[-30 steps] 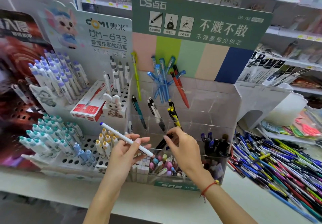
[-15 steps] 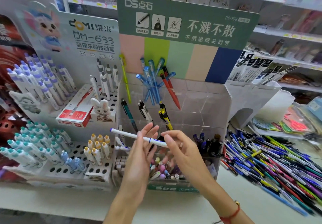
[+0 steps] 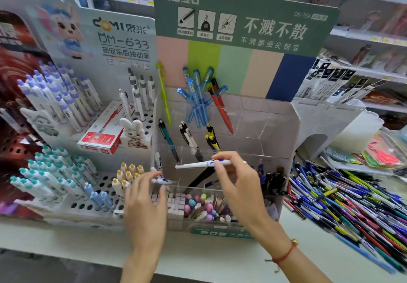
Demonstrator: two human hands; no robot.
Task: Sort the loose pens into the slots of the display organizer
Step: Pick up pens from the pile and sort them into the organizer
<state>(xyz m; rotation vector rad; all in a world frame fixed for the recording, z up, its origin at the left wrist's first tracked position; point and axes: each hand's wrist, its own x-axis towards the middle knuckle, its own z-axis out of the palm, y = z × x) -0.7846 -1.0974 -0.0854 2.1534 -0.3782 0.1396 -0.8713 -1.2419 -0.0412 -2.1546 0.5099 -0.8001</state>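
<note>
- A white pen (image 3: 202, 164) is pinched level by the right hand (image 3: 239, 186) before the clear organizer (image 3: 275, 128), presumably for slotting.
- The left hand (image 3: 144, 201) is held loosely open, empty, near another white pen (image 3: 161, 180), seemingly next.

A single head-worn wide-angle view looks forward and down, close to a clear acrylic display organizer (image 3: 224, 128) standing on a white shelf (image 3: 88, 245), with straight edges bowed toward the frame borders. The organizer sits at centre, nearly face-on. Left of it stands a white perforated pen stand (image 3: 99, 186); right of it lies a heap of loose pens (image 3: 352, 205). Both forearms enter from the bottom edge, below the organizer. Store shelving runs blurred behind it.
</note>
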